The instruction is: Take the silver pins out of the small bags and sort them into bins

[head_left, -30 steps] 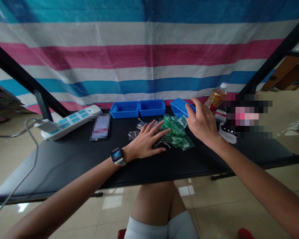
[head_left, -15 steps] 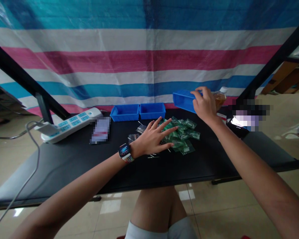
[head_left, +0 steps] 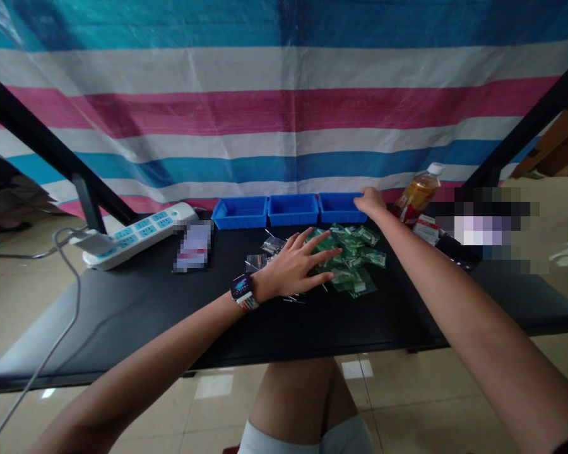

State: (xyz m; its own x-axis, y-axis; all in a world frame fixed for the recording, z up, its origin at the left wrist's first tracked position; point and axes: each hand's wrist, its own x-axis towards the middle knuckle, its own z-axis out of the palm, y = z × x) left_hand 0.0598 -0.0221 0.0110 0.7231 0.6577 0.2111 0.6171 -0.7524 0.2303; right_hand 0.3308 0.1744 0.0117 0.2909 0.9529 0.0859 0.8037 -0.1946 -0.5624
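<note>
Fingers [head_left: 366, 197] seemingly gripping blue tray [head_left: 338, 207], long axis left-right, left hand [head_left: 297, 265] splayed

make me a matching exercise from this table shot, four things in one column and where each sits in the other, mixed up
Things:
1. power strip
2. drink bottle
3. green packets
4. right hand

Places:
A. on the rim of the rightmost blue bin
B. far left of the table
C. heaped mid-table, by the left hand
D. right of the blue bins

Pairs: 1-B, 2-D, 3-C, 4-A
</note>
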